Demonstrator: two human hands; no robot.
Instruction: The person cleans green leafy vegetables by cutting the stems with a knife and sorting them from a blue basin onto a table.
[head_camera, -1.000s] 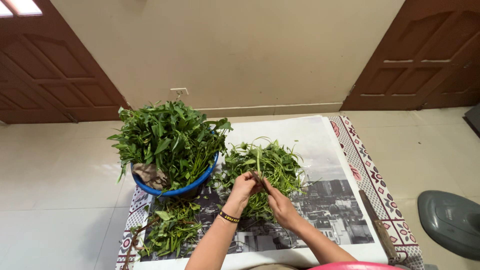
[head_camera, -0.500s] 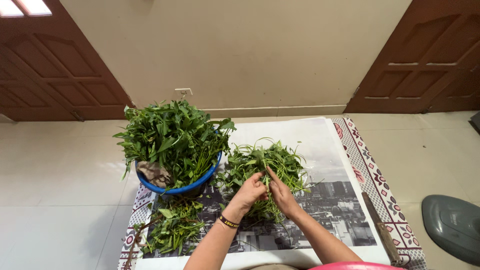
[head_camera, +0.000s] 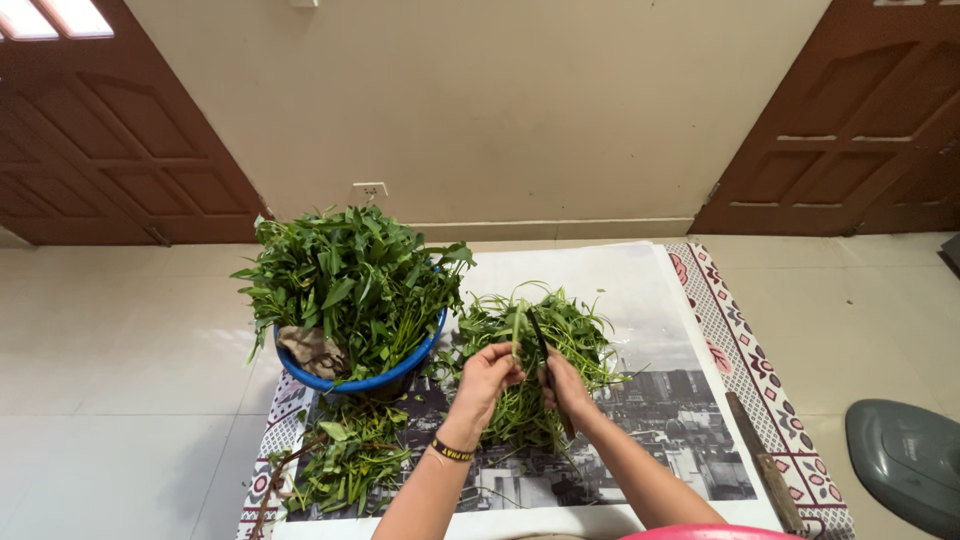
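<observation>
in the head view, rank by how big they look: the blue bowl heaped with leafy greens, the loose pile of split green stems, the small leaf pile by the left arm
1. Blue bowl heaped with leafy greens
2. Loose pile of split green stems, somewhat smaller
3. Small leaf pile by the left arm

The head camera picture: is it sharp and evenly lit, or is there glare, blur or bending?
Head view: soft, even light; greens in the blue basin stay sharp; pale sheen on the floor tiles; both hands crisp; door frames lean outward, wide-lens distortion.

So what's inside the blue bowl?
The blue bowl is heaped with leafy green stalks, plus a crumpled brownish scrap at its edge. The greens hide whatever lies at the bottom.
</observation>
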